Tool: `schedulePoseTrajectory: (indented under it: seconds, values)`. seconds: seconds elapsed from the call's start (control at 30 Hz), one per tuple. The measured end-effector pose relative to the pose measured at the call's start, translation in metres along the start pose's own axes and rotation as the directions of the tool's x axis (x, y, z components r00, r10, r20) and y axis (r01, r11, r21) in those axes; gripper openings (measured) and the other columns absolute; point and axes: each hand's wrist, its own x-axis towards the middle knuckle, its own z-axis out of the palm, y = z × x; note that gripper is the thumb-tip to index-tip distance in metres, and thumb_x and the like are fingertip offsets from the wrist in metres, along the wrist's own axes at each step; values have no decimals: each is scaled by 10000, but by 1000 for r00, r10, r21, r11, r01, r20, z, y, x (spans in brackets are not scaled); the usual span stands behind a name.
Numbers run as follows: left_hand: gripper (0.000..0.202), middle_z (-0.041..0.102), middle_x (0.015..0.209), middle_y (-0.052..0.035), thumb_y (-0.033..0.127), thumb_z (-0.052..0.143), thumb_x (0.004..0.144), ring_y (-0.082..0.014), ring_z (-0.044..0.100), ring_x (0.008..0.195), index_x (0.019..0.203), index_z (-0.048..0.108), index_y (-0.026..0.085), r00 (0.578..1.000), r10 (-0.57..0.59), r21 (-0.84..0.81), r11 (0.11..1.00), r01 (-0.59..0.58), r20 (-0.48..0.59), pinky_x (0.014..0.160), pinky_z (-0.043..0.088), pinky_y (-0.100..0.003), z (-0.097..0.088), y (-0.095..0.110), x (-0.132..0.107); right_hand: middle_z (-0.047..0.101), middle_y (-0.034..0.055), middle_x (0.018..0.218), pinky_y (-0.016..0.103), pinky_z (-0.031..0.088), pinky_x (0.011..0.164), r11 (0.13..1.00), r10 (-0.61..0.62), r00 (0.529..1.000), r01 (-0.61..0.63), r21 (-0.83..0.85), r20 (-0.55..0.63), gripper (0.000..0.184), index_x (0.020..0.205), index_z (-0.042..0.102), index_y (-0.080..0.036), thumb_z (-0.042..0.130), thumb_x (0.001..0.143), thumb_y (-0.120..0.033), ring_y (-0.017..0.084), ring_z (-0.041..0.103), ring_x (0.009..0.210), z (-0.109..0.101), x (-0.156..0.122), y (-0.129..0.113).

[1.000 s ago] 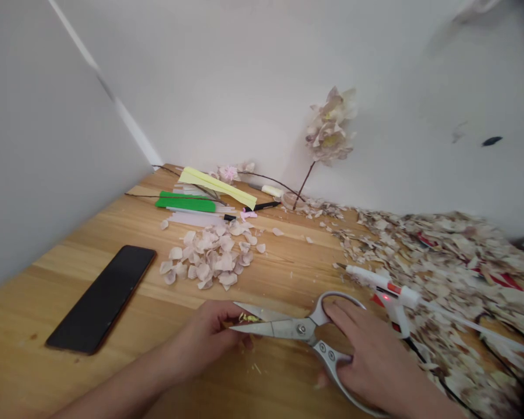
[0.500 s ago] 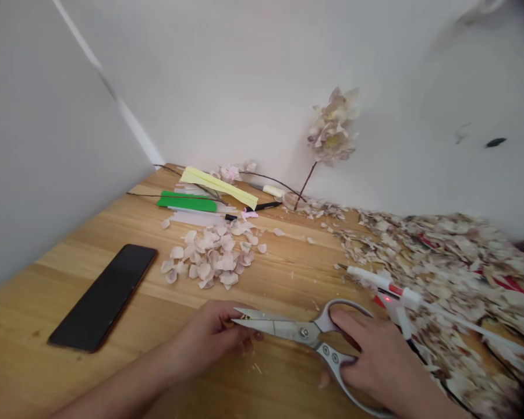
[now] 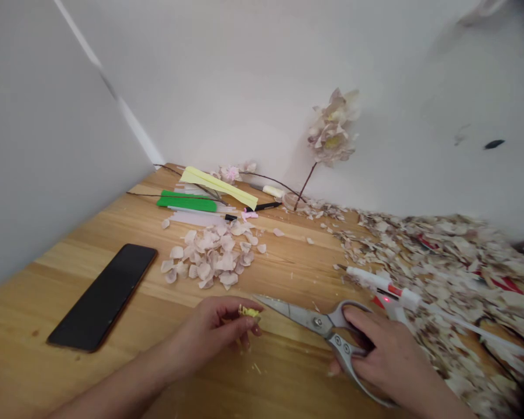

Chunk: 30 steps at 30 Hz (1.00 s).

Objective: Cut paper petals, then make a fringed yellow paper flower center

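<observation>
My left hand (image 3: 212, 331) pinches a small yellow tuft (image 3: 248, 312), likely a flower centre, between thumb and fingers. My right hand (image 3: 390, 355) grips the handles of large steel scissors (image 3: 314, 319), whose blades are closed and point left. The blade tip stops a short way from the yellow tuft, without touching it. Just beyond my right hand lies a white hot glue gun (image 3: 384, 291) with a lit red light. Crumbs of yellow trimmings lie on the wooden table (image 3: 113, 372) under my left hand.
A heap of pale pink petals (image 3: 209, 256) and a black phone (image 3: 102, 298) lie left of my hands. Behind are a green strip (image 3: 187, 203), a yellow strip (image 3: 218, 187), and a standing fabric flower (image 3: 332, 134). Petal scraps (image 3: 441, 273) cover the right side.
The scissors have closed and pulled back to the right, away from my left hand. The yellow tuft now shows clearly in my left fingers.
</observation>
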Motion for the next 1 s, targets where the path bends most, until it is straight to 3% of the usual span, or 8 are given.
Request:
schedulePoseTrajectory:
  seconds: [0.1,0.2,0.3,0.4,0.63,0.9,1.0]
  values:
    - [330,676,728,-18,260,637,716,-99,560,554,1028,651,155,999,19,-4,1000,-19,-31,534,447,-206,-1,-2,1,618,-1,747,289,425,557,994,107,981,-111,14,164,263,760,447,-245,645,589,-218,205,578,672,-4,5,-11]
    - [279,638,641,11,196,614,700,-97,537,539,970,674,159,995,41,70,997,-35,-86,517,427,-193,-2,-3,1,617,36,883,337,442,672,989,133,967,-144,34,217,331,830,450,-232,623,562,-143,240,571,812,-5,8,-17]
    - [220,610,616,6,287,594,753,-97,506,537,892,703,155,994,66,161,986,-51,-90,511,409,-193,-2,-4,0,595,53,905,365,439,696,986,143,966,-158,51,217,339,856,434,-225,629,585,-163,248,554,827,-3,6,-16]
    - [295,603,615,-2,362,585,769,-106,494,537,953,698,161,991,89,199,978,-68,-101,504,401,-201,-2,-6,-1,586,69,908,376,444,690,986,137,968,-154,66,211,348,859,424,-220,658,602,-215,254,550,816,-2,2,-13]
    - [245,612,638,0,187,489,773,-106,508,555,893,701,161,991,121,299,949,-97,-64,518,414,-191,-3,-5,-1,621,96,990,385,471,709,990,119,977,-129,48,175,359,907,474,-219,670,608,-250,286,588,883,-1,-1,-17]
    - [194,591,581,11,129,473,709,-100,514,523,654,657,153,989,109,313,947,-71,-104,503,415,-178,-2,-7,-2,662,58,898,354,479,658,998,56,984,-60,14,166,293,866,525,-215,659,607,-248,269,626,809,-1,3,-21]
    - [219,592,590,6,136,473,705,-108,519,540,714,691,157,991,104,303,950,-74,-83,505,418,-181,-3,-9,-1,673,41,898,330,483,647,999,33,988,-35,9,150,280,856,533,-225,643,598,-215,259,638,817,0,4,-21]
